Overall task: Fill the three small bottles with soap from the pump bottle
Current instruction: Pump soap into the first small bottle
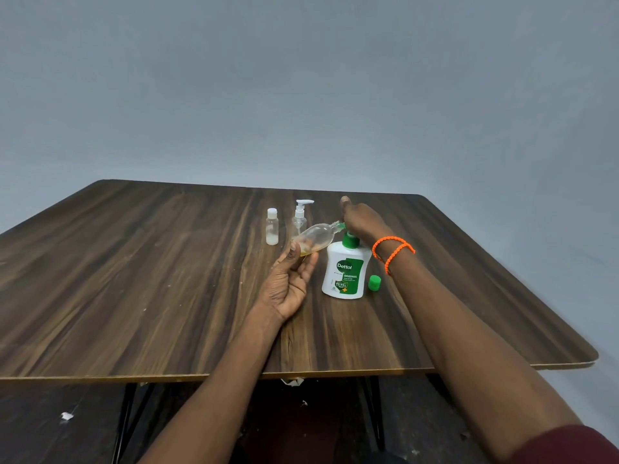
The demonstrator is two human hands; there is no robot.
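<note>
Dark wood-grain laminate makes up the surface (134,279), set against a plain grey-blue wall (301,78), with a dusty dark floor (67,423) and thin black legs showing beneath its near edge.

Nearest you, both your bare forearms reach in from 6 o'clock. Your left hand (289,284) lies palm up near the middle of the surface, its fingers (310,267) curled lightly around the base of a clear small bottle (316,237), thumb on top. That bottle is tilted almost flat, its open neck pointing toward 2 o'clock and meeting the green spout of the pump bottle; a little amber soap pools at its lower end beside your thumb.

Just at 3 o'clock of your left hand stands the pump bottle (346,271), white with a green Dettol label, upright on the surface. A loose green cap (374,283) sits on the surface just at its 3 o'clock side.

Your right hand (361,219) rests on top of the pump head, pressing down with the palm, thumb raised; how the other fingers lie I cannot tell. Orange beaded bracelets (393,251) circle that wrist.

Farther off, at 11 o'clock from the held bottle, stand two more: a clear small pump-top bottle (300,217) just behind it, and a capped small bottle (272,227) with white liquid at its bottom, at 9 o'clock of that.
</note>
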